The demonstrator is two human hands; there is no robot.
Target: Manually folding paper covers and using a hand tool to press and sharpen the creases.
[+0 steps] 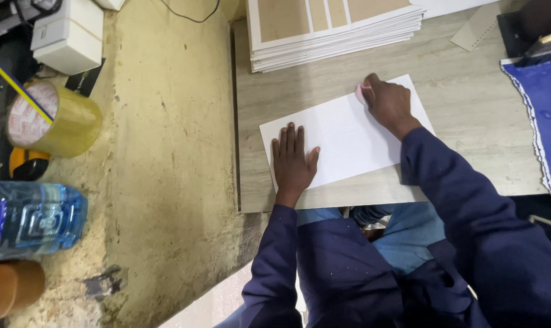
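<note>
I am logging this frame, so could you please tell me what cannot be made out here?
- Head view: the pale thing under the right hand on the white sheet; the fingers hide it.
- The blue sheet: cut by the right edge.
- The card stack: cut by the top edge.
- Sheet under the left hand: hidden.

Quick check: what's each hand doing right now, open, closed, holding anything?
Left hand: open, flat on the white sheet, holding nothing.
Right hand: closed on a small pinkish thing, pressed to the sheet; what it is cannot be told.
</note>
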